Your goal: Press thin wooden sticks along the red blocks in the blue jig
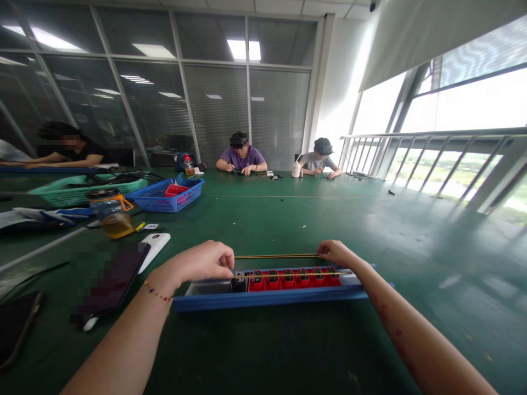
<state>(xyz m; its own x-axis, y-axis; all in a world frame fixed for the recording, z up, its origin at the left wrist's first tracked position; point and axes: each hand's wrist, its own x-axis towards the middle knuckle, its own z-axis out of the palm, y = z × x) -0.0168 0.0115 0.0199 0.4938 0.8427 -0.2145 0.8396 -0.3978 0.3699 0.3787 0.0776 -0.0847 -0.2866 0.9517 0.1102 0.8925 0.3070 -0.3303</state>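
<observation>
A long blue tray (272, 299) lies on the green table in front of me. Inside it, a row of several red holders (288, 281) with dark tops runs beside a black block (238, 282) near the left end. Thin brass-coloured rods (275, 256) stretch between my hands, one behind the tray and another across the holders. My left hand (212, 260) is closed at the rods' left end, just over the black block. Beyond the tray's right part, my right hand (335, 253) pinches the right end of the rear rod.
To the left lie a dark tablet (117, 280), a white object (155, 247), a phone (18, 323) and a jar (112, 214). Farther back are a blue basket (164, 197) and a green basket (53, 189). Several people sit at the far side.
</observation>
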